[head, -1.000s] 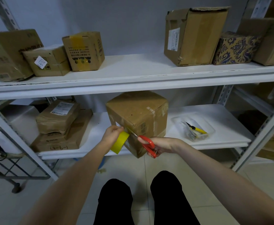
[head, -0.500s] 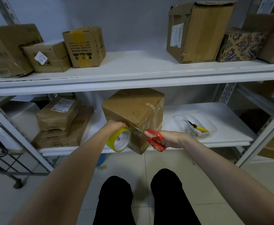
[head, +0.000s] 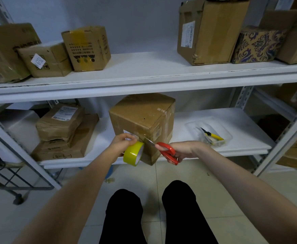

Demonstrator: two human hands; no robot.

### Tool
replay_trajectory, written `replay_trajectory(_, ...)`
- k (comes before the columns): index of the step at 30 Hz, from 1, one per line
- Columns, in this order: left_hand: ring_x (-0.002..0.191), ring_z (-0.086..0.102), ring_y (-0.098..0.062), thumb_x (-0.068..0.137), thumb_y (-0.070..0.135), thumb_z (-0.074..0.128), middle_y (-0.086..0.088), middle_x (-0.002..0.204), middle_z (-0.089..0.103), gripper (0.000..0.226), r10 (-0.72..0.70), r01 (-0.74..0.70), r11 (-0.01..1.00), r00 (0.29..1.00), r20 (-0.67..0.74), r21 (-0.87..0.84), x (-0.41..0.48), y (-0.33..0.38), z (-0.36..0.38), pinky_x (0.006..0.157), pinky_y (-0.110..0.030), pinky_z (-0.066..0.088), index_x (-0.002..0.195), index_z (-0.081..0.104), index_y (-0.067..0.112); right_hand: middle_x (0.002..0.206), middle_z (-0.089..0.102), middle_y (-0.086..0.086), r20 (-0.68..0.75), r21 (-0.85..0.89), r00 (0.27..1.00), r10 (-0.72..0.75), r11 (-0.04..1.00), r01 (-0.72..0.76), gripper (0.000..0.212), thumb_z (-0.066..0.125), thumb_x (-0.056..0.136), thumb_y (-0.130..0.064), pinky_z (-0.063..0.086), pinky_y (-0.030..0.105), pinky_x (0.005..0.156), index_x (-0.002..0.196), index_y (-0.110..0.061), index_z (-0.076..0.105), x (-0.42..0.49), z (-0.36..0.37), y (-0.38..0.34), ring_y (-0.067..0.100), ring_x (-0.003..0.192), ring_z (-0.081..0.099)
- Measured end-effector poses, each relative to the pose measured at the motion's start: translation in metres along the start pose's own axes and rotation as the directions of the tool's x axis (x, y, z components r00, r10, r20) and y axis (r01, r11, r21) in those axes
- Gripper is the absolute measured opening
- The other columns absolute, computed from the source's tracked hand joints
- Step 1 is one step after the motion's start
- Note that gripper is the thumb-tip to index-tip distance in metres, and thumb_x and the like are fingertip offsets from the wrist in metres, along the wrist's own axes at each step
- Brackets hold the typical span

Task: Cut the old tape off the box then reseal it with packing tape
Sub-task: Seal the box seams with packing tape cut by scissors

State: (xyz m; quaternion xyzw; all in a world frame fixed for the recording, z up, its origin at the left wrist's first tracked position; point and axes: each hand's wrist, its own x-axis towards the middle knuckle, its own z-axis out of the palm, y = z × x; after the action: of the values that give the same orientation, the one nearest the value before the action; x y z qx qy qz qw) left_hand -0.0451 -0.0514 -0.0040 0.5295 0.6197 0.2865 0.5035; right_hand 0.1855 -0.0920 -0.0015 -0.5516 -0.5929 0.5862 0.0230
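A brown cardboard box (head: 142, 118) stands on the lower white shelf (head: 235, 120), one corner jutting over the front edge. My left hand (head: 122, 143) holds a roll of yellow packing tape (head: 133, 153) against the box's front left face, near a small white label. My right hand (head: 184, 149) grips red-handled scissors (head: 168, 152). The blades point left and meet the box's front corner right beside the roll.
A clear plastic tray (head: 221, 127) with yellow-handled pliers (head: 213, 135) lies on the lower shelf to the right. Stacked parcels (head: 63, 131) sit at the left. Several boxes line the upper shelf (head: 144, 71). A wheeled metal cart (head: 8, 173) stands at far left. My legs are below.
The tape roll has turned from edge-on to showing its hollow core and now sits closer to the box corner. The scissors have shifted slightly, blades staying at the corner.
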Motion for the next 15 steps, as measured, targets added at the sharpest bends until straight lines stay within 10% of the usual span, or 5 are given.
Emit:
replay_trajectory(8,0.096,0.058,-0.028,0.089,0.025,0.063,-0.011,0.103,0.063,0.009,-0.027,0.027,1.000,0.999,-0.030,-0.002,0.000,-0.001,-0.001,0.087,-0.036,0.045,0.081,0.067,0.024,0.064,0.050,0.004,-0.016,-0.030,0.999,-0.043,0.999,0.043,0.069,0.043,0.069,-0.085,0.034,0.026,0.065,0.067,-0.015,0.045,0.013,0.010,-0.023,0.015,0.059,0.043)
replay_trajectory(15,0.107,0.058,-0.032,0.088,0.032,0.064,-0.016,0.117,0.060,0.040,-0.121,0.122,0.990,0.993,-0.018,0.074,0.004,0.009,-0.003,0.098,-0.045,0.047,0.120,0.058,0.010,0.062,0.044,0.001,-0.081,-0.084,0.994,-0.075,0.994,0.068,0.060,0.039,0.078,-0.077,0.029,0.027,0.064,0.067,-0.019,0.043,0.021,0.016,-0.032,0.013,0.058,0.035)
